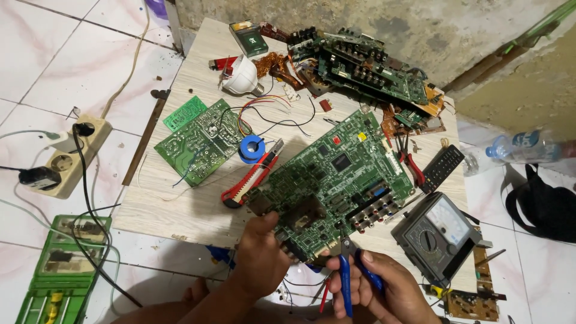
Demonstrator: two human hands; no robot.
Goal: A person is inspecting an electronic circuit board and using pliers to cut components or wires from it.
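A large green circuit board [336, 180] is gripped at its near left corner by the left hand [262, 255], its fingers curled around the edge, while the rest of the board lies on the low wooden table [174, 204]. Blue-handled cutters [351, 270] are squeezed in the right hand [384, 288], their tip set against the board's near edge. An analog multimeter [435, 231] is seen just right of the board, a red utility knife [252, 180] at its left, and a smaller green board [201, 141] farther left.
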